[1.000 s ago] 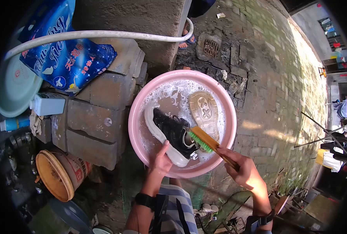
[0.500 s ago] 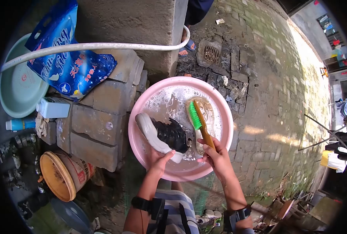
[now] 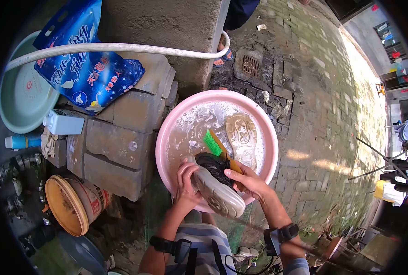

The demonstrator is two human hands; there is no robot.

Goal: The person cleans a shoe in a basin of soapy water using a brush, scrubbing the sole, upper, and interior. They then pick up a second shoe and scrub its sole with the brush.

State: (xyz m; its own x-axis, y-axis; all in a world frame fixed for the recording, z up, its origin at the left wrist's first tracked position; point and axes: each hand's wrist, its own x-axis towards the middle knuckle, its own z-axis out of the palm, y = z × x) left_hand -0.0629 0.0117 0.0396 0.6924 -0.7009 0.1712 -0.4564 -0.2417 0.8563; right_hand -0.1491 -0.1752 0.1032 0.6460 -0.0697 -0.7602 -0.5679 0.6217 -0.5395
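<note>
My left hand (image 3: 186,184) is closed around one end of a black shoe (image 3: 218,195) with a pale sole, tilted over the near side of the pink basin (image 3: 272,158). A scrubbing brush (image 3: 214,144) with green bristles and a yellow-brown handle is gripped in my right hand (image 3: 254,184). That hand is close against the shoe's black upper, and part of the handle is hidden behind the shoe. Farther right in the sudsy, murky water (image 3: 182,137), a second shoe (image 3: 241,137) lies with its beige sole up.
On the left, a blue detergent bag (image 3: 82,68) lies on stacked bricks (image 3: 119,142), near a green basin (image 3: 23,107) and a light-blue bottle (image 3: 65,123). A white hose (image 3: 135,47) crosses above. A bucket (image 3: 66,206) stands lower left. Near a drain grate (image 3: 250,66), a person's sandalled foot (image 3: 222,58) shows.
The black shoe has turned and come nearer to me, its sole now facing down toward my body. My right hand has brought the brush left, off the other shoe and beside the black upper.
</note>
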